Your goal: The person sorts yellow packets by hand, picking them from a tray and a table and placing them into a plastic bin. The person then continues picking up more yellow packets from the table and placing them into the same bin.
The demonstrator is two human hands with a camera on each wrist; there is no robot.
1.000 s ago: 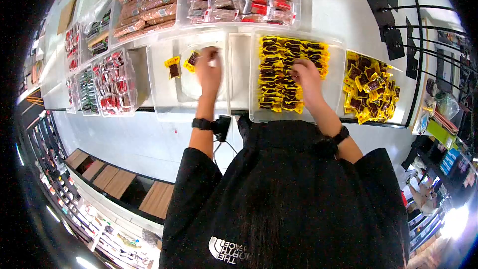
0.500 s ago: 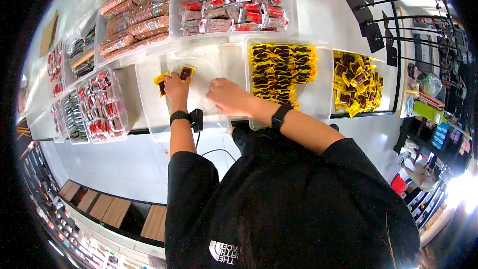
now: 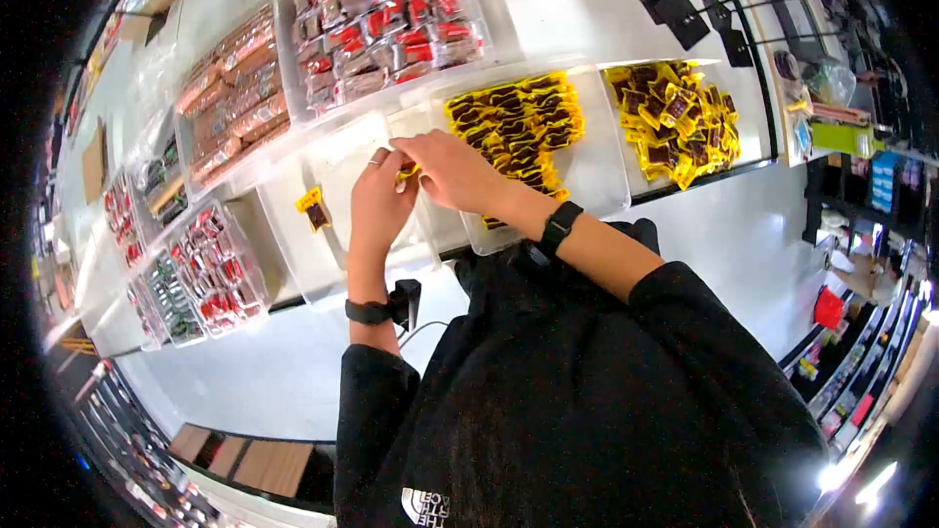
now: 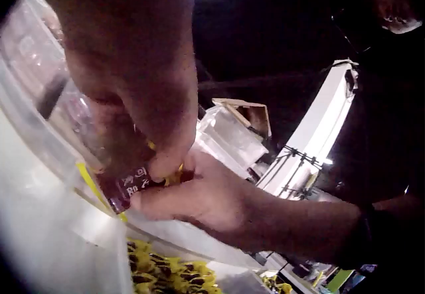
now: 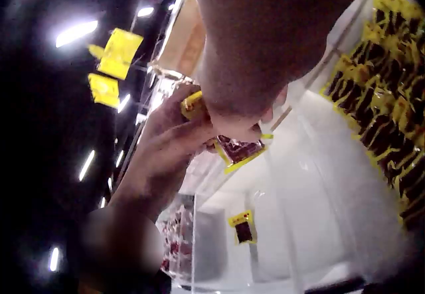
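Note:
Both hands meet above the left clear box (image 3: 337, 254), holding a small yellow-edged, dark snack packet (image 5: 240, 150) between them. In the left wrist view its dark face with white print shows by the fingertips. The left hand (image 3: 380, 205) pinches it from the left, and the right hand (image 3: 455, 174) grips it from the right; fingers cover part of the wrapper. A second snack packet (image 3: 313, 209) lies in the left box. Beside the right forearm, a clear box (image 3: 611, 181) holds tight rows of the same packets (image 3: 518, 127).
A loose heap of yellow packets (image 3: 675, 117) lies at the right. Behind stand a tub of red-and-clear packets (image 3: 381, 24) and one of long brown packs (image 3: 235, 98). Small tubs of red packets (image 3: 210, 264) stand left. Black rack bars (image 3: 743, 0) rise at the far right.
The left hand has lifted one packet out of the left box, moving right. The right hand has come from the row box to meet it. The head view has turned.

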